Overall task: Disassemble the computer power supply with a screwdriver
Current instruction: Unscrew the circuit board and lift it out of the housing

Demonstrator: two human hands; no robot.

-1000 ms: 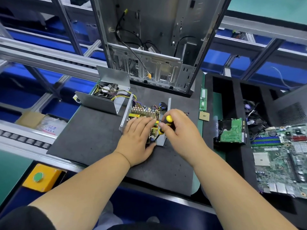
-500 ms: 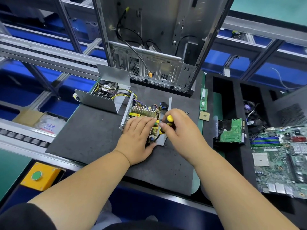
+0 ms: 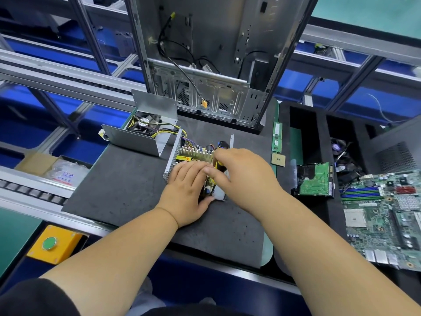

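Lying mid-mat, the power supply board [image 3: 196, 156] is pressed under the flat-fingered left hand [image 3: 186, 190] | screwdriver [image 3: 217, 166] is gripped by the right hand [image 3: 243, 176] | cover [image 3: 145, 131] beside, left | bare mat [image 3: 118, 185] is left toward the near-left edge | case [image 3: 211, 65] behind.

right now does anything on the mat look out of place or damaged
Nothing looks damaged. The power supply lies opened, its cover set aside upper left, still tethered by wires; expected mid-disassembly. A loose RAM stick and CPU sit at the mat's right edge.
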